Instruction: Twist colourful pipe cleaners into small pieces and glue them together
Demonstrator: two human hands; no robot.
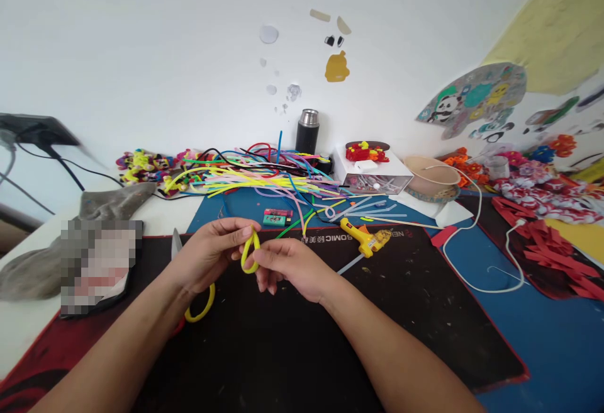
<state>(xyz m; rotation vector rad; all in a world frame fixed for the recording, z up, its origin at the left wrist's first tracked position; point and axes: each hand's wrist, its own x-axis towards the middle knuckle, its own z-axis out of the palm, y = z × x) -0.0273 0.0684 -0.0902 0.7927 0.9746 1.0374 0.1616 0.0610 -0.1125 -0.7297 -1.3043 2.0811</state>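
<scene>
A yellow pipe cleaner (250, 264), bent into a narrow loop, is held up between my two hands above the dark mat. My left hand (221, 246) pinches the loop near its top, thumb and fingers closed on it. Lower down on its right side, the thumb and fingertips of my right hand (287, 262) grip the same loop. Scissors with a yellow-and-red handle (204, 306) lie on the mat under my left wrist, partly hidden, with the blade (176, 244) showing behind the forearm.
A yellow glue gun (365, 237) rests on the mat (330, 337) at right. Behind lie many coloured pipe cleaners (255, 181), lighters (277, 217), a black flask (307, 133) and a white drawer box (372, 174). A white cable (472, 288) curls at right; a device (101, 268) lies left.
</scene>
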